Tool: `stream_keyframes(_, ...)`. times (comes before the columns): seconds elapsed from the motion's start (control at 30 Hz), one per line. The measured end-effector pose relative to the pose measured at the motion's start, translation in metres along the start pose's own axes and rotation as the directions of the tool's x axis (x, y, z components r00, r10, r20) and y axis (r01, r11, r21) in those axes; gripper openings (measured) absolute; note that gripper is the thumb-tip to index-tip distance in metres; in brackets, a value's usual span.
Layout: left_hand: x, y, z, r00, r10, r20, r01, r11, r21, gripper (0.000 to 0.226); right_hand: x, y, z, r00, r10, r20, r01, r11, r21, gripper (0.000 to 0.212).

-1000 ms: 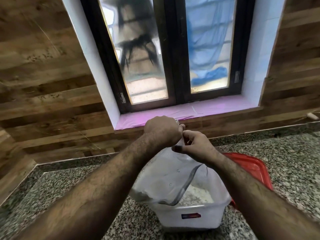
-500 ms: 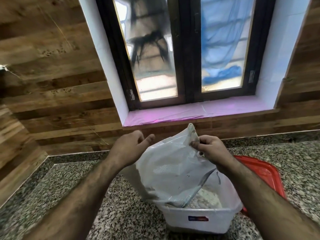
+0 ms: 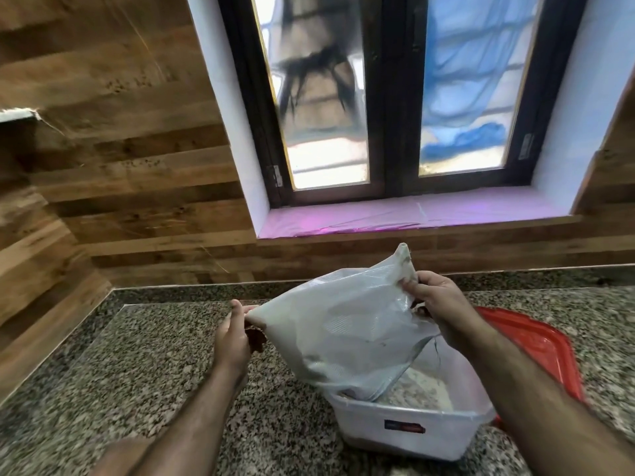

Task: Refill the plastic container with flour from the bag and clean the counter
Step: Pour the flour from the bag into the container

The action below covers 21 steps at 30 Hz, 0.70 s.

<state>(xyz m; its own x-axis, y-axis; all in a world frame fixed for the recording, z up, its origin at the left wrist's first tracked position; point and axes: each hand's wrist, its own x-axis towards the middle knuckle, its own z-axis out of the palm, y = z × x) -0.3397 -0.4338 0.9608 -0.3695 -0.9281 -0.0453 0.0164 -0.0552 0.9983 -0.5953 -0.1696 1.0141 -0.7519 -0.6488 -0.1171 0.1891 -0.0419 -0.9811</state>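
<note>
A translucent white plastic flour bag [image 3: 343, 334] hangs upended over a clear plastic container [image 3: 409, 431], its mouth down inside the container. Pale flour [image 3: 419, 389] lies in the container. My left hand [image 3: 235, 334] pinches the bag's left bottom corner. My right hand [image 3: 436, 304] grips the bag's upper right corner, above the container's back edge. The bag looks slack and nearly flat.
The container's red lid [image 3: 536, 348] lies on the speckled granite counter [image 3: 144, 365] just right of the container, partly behind my right forearm. A wood-panelled wall and a window with a pink sill [image 3: 412, 214] run along the back.
My left hand let go of the bag's top, dropped left and took hold of the bag's left corner. The bag spread out wider between both hands. The camera moved closer.
</note>
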Motion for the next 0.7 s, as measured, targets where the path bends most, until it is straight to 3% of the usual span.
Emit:
stream_keyframes(0.17,-0.003,-0.004,0.027,0.982,0.029,-0.187,-0.042,0.997,-0.065,0.05,-0.005,0.003,0.003,0.999,0.039,0.013,-0.04,0.998,0.045,0.011)
stream_keyframes(0.33,-0.003,0.014,0.039,0.945,0.198,-0.261,-0.197,0.98,0.028,0.053,-0.01,0.001,-0.003,0.998,0.067,0.001,-0.067,0.996,0.053,0.012)
stream_keyframes(0.53,0.005,0.047,0.052,0.88,0.439,-0.181,-0.409,0.894,0.182,0.058,-0.017,-0.009,-0.026,0.997,0.057,-0.043,-0.058,0.998,-0.033,0.013)
stream_keyframes(0.7,0.001,0.067,0.072,0.83,0.55,-0.094,-0.519,0.823,0.229,0.063,-0.023,-0.01,-0.046,0.994,0.063,-0.088,-0.076,0.986,-0.15,0.02)
